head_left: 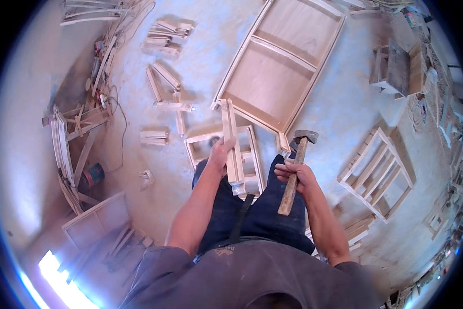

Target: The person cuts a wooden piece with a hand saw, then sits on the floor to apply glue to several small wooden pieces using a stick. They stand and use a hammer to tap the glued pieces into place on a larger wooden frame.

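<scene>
Pale floor [203,56] with blotchy bluish patches, super bright light [61,283] blasting in near left, wooden cabinet [399,67] sitting far right, clutter [450,203] all down the right side

Pale wooden strips [234,162] are held side by side, far ends pointed nearly at 12 o'clock. At about 4 o'clock from them, a hammer [301,154] is gripped, its dark head angled between 12 and 1 o'clock.
</scene>
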{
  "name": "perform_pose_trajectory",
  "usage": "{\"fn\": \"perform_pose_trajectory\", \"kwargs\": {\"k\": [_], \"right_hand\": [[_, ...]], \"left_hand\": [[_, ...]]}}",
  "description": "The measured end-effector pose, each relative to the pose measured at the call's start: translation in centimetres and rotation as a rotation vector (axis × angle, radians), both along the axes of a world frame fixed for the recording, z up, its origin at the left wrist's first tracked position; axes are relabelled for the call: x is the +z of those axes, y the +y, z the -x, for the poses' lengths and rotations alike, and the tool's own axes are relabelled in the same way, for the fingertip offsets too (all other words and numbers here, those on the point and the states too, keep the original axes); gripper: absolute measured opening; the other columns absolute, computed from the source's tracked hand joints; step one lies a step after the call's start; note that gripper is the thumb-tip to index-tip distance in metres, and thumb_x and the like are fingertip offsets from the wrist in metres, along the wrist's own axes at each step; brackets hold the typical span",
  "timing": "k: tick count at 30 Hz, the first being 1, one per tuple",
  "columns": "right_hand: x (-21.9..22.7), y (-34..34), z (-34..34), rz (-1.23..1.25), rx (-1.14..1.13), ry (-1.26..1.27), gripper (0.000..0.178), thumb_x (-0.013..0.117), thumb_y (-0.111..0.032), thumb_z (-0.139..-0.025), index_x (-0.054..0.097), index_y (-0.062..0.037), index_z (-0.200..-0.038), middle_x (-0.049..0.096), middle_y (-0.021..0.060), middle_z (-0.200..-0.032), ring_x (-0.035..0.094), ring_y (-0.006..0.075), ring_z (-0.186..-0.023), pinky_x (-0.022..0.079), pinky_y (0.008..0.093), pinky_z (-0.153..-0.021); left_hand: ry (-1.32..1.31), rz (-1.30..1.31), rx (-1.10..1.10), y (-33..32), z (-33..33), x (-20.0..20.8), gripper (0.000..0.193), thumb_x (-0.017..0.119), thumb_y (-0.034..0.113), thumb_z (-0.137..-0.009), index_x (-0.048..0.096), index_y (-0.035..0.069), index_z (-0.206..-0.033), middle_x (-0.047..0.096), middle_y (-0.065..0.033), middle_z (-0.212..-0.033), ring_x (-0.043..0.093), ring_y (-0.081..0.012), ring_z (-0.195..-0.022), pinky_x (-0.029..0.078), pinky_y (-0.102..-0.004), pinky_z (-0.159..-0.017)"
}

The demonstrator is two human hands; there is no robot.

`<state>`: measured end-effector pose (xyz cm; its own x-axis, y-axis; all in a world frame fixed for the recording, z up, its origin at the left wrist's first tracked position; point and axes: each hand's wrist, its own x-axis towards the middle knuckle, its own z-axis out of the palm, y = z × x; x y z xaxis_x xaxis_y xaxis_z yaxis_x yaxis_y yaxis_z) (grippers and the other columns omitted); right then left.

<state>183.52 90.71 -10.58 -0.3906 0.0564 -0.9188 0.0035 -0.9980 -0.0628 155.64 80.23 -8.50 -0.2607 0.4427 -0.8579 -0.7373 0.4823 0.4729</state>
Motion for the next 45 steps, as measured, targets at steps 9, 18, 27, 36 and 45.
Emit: {"fn": "perform_pose_trajectory", "kwargs": {"k": [9,18,27,36,45], "right_hand": [[-5.3,-2.8,14.0,-0.138,0.189,0.007,0.025,0.068,-0.007,-0.09,0.064,0.0042,-0.112,0.072,0.0141,-0.108,0.069,0.0219,-0.093,0.056,0.0305,-0.081],[-10.9,-4.1,23.3,-0.266,0.228,-0.292,0.013,0.073,-0.009,-0.085,0.067,0.0004,-0.089,0.072,0.0104,-0.09,0.069,0.0179,-0.082,0.055,0.0286,-0.078],[-17.1,-8.8,23.6,-0.219,0.309,-0.293,0.02,0.074,-0.003,-0.079,0.064,0.0036,-0.095,0.067,0.0073,-0.083,0.06,0.0127,-0.07,0.049,0.0258,-0.068],[-19.1,-12.1,20.0,-0.064,0.166,-0.373,0.015,0.078,-0.004,-0.078,0.063,-0.0031,-0.081,0.057,-0.0014,-0.069,0.05,0.0084,-0.061,0.039,0.0268,-0.057],[-20.9,-12.5,17.9,-0.038,0.202,-0.369,0.017,0.077,-0.005,-0.077,0.064,-0.002,-0.087,0.059,-0.0004,-0.073,0.053,0.0099,-0.064,0.042,0.0267,-0.062]], "left_hand": [[-0.205,-0.236,0.107,-4.4,9.1,-8.0,0.042,0.069,0.015,-0.094,0.055,-0.001,-0.129,0.067,-0.0174,-0.118,0.065,-0.0311,-0.113,0.053,-0.0458,-0.1],[0.14,-0.119,-0.263,-0.6,25.0,-12.0,0.055,0.08,0.001,-0.073,0.061,0.002,-0.124,0.069,-0.0078,-0.117,0.065,-0.0201,-0.107,0.053,-0.036,-0.094],[0.465,-0.065,-0.125,0.8,32.7,-24.9,0.065,0.079,-0.011,-0.073,0.056,0.006,-0.131,0.065,-0.008,-0.122,0.063,-0.0209,-0.112,0.052,-0.0355,-0.096],[0.651,-0.059,0.042,-1.0,31.4,-32.8,0.064,0.08,-0.011,-0.073,0.057,0.005,-0.13,0.064,-0.0084,-0.125,0.062,-0.0219,-0.115,0.05,-0.0361,-0.102],[0.684,-0.053,0.122,-3.1,32.1,-35.9,0.068,0.079,-0.014,-0.071,0.055,0.003,-0.133,0.064,-0.0091,-0.124,0.063,-0.0229,-0.112,0.051,-0.0357,-0.101]]}}
